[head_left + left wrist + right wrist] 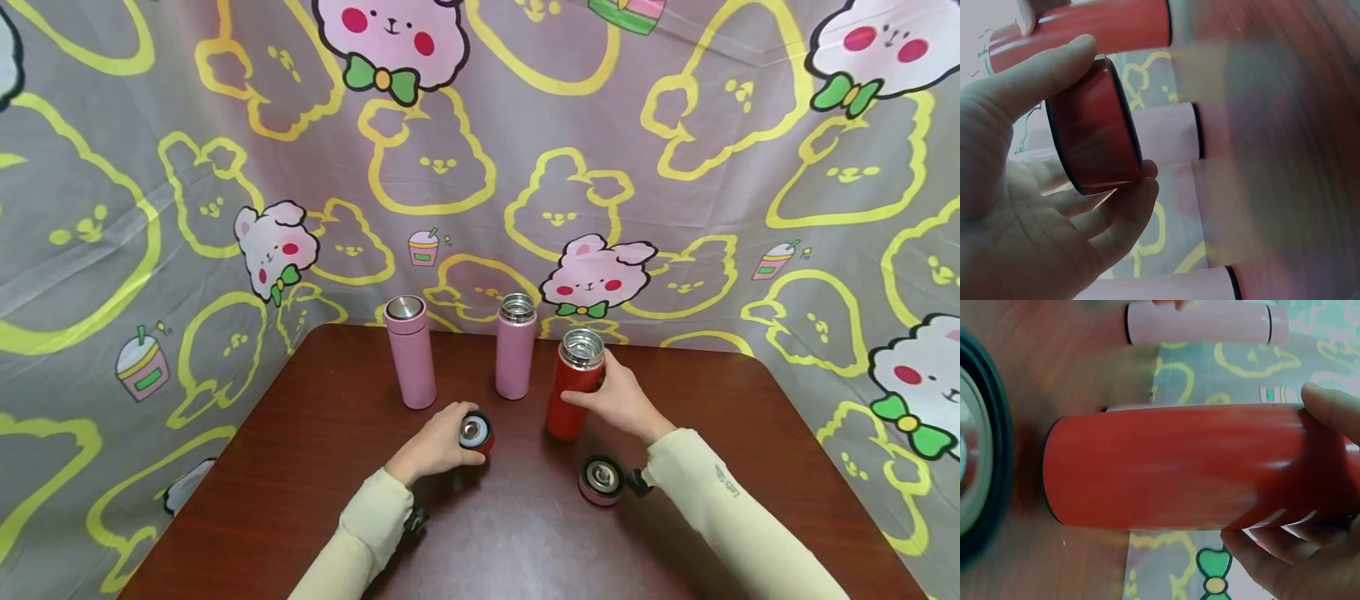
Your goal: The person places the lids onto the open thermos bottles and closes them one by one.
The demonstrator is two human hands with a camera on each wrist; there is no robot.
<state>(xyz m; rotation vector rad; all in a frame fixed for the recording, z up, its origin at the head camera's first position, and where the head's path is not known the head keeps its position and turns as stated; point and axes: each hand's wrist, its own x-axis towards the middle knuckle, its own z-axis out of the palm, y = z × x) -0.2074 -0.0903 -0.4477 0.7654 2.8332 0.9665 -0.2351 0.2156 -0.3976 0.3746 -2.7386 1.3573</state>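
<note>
My left hand (pixel 441 443) grips a red thermos lid (pixel 1094 128) between thumb and fingers; its pale inner side faces up in the head view. With my right hand (pixel 621 395) I hold an uncapped red thermos (pixel 567 400) near its top, thumb on one side and fingers on the other. It stands upright, its steel mouth uncovered. A pink lid (pixel 601 481) lies inner side up on the table, close below my right wrist. Behind my hands stand an uncapped pink thermos (pixel 514 357) and, to its left, a pink thermos (pixel 414 367) with its lid on.
The dark red-brown wooden table (pixel 300 500) carries everything. A patterned cloth (pixel 465 167) with yellow outlines and cartoon rabbits hangs close behind the table's back edge and along both sides. The two pink thermoses stand near that back edge.
</note>
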